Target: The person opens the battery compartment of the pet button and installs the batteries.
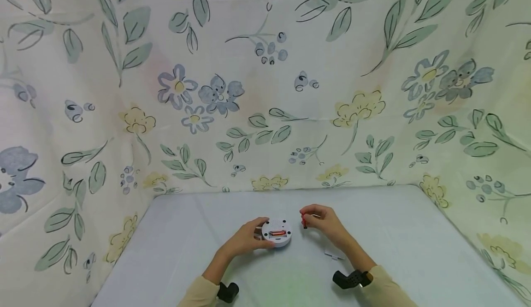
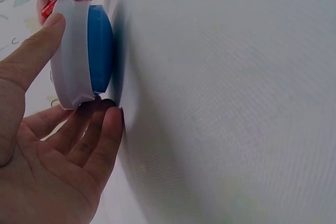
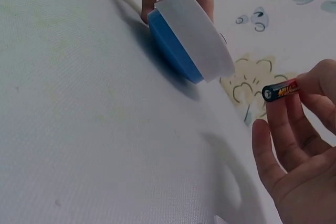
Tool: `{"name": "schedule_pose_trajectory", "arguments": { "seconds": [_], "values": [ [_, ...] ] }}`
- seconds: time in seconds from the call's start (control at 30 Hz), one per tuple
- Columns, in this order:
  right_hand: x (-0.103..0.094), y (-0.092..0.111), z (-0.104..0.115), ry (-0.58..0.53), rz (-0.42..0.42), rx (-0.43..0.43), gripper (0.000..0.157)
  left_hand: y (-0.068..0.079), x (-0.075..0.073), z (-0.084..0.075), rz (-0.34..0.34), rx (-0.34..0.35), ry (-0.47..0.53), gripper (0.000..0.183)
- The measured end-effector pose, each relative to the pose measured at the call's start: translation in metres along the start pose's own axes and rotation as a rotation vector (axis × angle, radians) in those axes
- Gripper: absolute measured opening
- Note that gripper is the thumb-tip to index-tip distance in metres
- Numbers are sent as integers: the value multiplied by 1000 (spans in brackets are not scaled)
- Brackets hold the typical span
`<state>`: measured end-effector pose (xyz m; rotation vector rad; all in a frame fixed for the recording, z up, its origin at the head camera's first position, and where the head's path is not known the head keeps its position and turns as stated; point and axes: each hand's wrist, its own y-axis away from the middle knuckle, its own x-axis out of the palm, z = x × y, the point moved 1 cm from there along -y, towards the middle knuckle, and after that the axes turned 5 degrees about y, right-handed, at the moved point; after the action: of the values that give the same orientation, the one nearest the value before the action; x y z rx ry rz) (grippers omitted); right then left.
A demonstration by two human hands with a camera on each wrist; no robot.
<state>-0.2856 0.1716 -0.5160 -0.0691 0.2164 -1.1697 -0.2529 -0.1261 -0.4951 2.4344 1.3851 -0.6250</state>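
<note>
A round white device (image 1: 276, 239) with a blue side (image 2: 100, 48) is turned so that its battery compartment (image 1: 277, 234) faces up. A red battery (image 1: 278, 233) lies in that compartment. My left hand (image 1: 250, 239) grips the device by its edge, thumb on the near side, with the blue side towards the table. To the right of it, my right hand (image 1: 322, 220) pinches a second battery (image 3: 281, 90), red and black, between thumb and fingertips. This battery is held upright in the head view, apart from the device.
A small white battery cover (image 1: 334, 255) lies on the white table (image 1: 398, 251), below the right forearm. Behind the table hangs a cloth (image 1: 265, 90) printed with flowers and leaves. Each wrist wears a black camera mount (image 1: 350, 279).
</note>
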Motion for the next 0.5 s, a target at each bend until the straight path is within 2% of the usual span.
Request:
{"name": "schedule_pose_trajectory", "arguments": {
  "seconds": [0.13, 0.37, 0.5],
  "values": [
    [5, -1, 0, 4, 10, 2, 39, 0, 0, 1, -3, -10, -5, 77],
    [14, -5, -2, 21, 59, -83, 37, 0, 0, 2, -2, -4, 0, 77],
    [20, -8, -1, 21, 80, -101, 36, 0, 0, 0, 0, -5, 7, 77]
  ]
}}
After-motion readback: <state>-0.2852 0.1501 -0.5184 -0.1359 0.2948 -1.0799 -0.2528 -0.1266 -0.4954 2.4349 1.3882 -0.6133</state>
